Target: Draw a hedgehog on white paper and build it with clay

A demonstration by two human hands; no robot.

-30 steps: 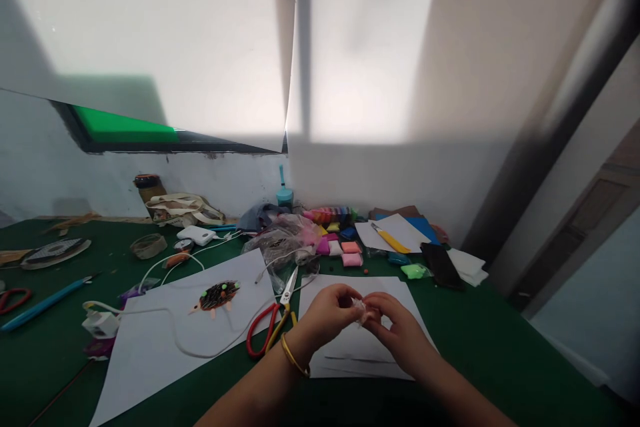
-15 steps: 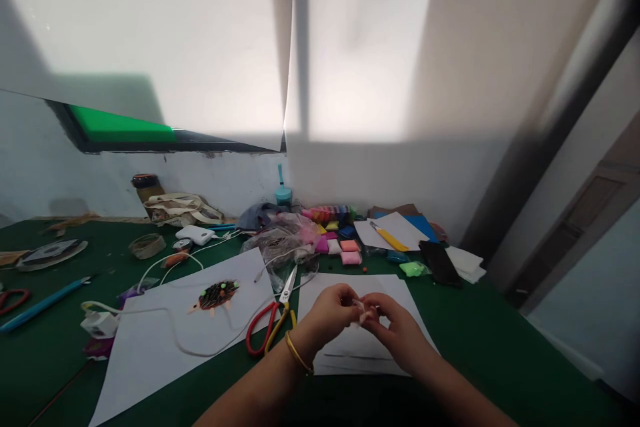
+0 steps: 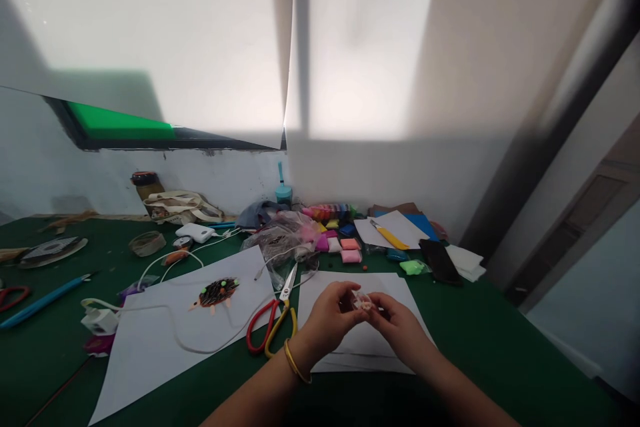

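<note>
over white paper (image 3: 350,347), hands pinch clay packet (image 3: 361,301).

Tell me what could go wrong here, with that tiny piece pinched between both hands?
The small pale piece, pinched by the left hand and right hand above the white sheet, might slip and get lost in the clutter. The scissors lie close beside the left hand, so a sideways move could knock them. The white cable runs past the clay figure; snagging it may drag that.
</note>
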